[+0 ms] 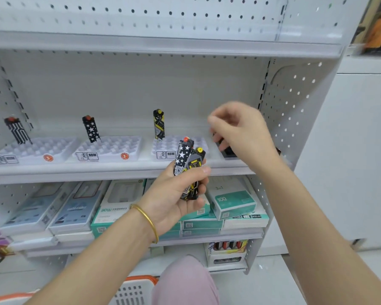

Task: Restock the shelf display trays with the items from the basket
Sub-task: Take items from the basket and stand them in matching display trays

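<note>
Standing singly, lighters (158, 125) are seen in three white trays (117, 148) on the shelf (75, 172). A bunch (188, 164) is gripped by the left hand (174, 194) before the shelf edge. The right hand (240, 130) is curled over a dark tray (228, 154) at the shelf's right end; its grip cannot be told.

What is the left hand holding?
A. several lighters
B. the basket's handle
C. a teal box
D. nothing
A: the left hand grips a few lighters upright in its fist, with a star-patterned one and a yellow-and-black one showing on top.
</note>
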A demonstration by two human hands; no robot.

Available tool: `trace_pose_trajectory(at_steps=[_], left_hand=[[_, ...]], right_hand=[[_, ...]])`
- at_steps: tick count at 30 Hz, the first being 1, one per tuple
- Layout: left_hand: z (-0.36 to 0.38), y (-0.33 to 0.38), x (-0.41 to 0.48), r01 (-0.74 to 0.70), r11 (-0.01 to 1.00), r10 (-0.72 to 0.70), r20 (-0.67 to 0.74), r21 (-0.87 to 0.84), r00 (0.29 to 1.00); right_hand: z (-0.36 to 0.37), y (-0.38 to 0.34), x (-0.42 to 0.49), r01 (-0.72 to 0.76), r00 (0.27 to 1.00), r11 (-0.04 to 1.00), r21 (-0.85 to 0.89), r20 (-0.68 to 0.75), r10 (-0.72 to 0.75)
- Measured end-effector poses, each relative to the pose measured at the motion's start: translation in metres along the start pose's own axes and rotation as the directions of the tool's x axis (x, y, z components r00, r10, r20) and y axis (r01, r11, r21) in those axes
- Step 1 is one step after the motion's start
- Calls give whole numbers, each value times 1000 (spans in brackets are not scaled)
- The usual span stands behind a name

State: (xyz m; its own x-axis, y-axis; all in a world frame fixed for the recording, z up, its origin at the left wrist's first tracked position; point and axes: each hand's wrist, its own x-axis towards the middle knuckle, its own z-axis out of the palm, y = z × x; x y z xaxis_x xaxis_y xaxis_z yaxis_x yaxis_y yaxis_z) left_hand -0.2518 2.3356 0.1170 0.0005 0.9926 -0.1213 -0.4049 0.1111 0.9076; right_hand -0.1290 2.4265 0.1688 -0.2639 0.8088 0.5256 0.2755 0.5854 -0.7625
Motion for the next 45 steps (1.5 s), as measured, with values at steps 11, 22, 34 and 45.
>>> trace_pose_trajectory(at_steps=[11,22,34,45], left_hand=[[-26,16,-11,-92,994,93,-35,53,995],[-48,30,-11,-58,990,48,-75,-127,996],[-61,46,-19,-109,991,91,-208,-76,974],[-56,51,-16,-108,992,94,-182,-68,979]], right_hand=[[28,-25,-17,-252,867,943,218,483,120],[46,-22,-9,-225,926,936,269,359,120],[45,-10,17,-116,986,990,77,126,106],[68,1,75,64,995,959,-278,95,-39]])
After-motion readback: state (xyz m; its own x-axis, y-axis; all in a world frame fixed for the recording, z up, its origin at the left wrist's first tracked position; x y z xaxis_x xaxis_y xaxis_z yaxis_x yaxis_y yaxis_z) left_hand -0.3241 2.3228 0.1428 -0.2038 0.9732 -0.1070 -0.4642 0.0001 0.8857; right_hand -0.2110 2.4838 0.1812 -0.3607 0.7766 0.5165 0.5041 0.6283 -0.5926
